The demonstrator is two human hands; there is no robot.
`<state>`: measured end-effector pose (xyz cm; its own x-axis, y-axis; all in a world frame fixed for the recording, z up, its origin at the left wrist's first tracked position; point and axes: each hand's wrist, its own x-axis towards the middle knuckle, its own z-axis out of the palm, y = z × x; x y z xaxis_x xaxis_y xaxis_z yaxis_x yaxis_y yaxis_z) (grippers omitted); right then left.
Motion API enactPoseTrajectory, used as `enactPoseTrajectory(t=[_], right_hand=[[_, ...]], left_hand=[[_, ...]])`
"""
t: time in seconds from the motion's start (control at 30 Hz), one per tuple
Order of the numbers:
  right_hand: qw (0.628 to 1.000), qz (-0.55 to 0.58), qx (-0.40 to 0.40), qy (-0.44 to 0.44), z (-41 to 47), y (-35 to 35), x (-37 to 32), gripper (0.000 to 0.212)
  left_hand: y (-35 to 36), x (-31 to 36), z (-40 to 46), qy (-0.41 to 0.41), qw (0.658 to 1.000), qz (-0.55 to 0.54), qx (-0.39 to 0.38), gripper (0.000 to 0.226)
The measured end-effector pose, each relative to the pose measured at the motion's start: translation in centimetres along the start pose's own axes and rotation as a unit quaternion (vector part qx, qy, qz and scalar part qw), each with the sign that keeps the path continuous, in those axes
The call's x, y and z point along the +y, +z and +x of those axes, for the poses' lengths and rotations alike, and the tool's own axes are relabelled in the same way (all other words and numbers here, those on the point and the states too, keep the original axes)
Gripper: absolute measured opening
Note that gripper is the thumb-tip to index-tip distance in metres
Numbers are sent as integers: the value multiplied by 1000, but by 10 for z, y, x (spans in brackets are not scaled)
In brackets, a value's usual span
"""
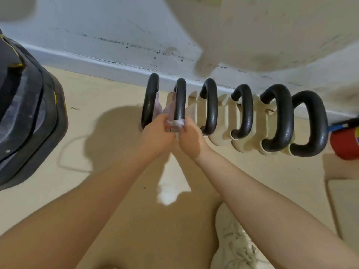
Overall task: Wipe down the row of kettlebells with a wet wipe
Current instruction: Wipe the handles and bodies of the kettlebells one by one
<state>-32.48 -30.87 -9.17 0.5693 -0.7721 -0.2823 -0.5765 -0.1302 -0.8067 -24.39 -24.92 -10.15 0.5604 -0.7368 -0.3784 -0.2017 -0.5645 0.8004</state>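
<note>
A row of several kettlebells with black handles stands on the floor along the white wall. The leftmost kettlebell (150,98) and the second kettlebell (180,98) have pinkish bodies; the others, like the far right kettlebell (310,123), have cream bodies. A white wet wipe (177,122) is pressed around the near end of the second handle. My left hand (155,134) and my right hand (191,140) meet there, both with fingers closed on the wipe.
A black stack of weight plates or a padded bag (25,117) sits at the left. A red object with a blue part (344,140) lies right of the row. My white shoe (235,243) is on the beige floor below.
</note>
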Motion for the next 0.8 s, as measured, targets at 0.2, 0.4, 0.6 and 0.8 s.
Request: enactPoseTrajectory(t=[0.2,0.4,0.6,0.8], right_hand=[[999,15,11,29,-15,-78,-8,24],[966,56,249,39,-1,-142,-10,11],[981,-11,191,-17,17,-109,-9,12],[982,138,114,60,31,-98,9,9]], left_hand=[[0,28,-12,85,995,40,32,15],[22,52,1,97,995,-28,6,19],[44,48,14,33,994,-72,-71,19],[47,51,16,28,994,-57,-91,17]])
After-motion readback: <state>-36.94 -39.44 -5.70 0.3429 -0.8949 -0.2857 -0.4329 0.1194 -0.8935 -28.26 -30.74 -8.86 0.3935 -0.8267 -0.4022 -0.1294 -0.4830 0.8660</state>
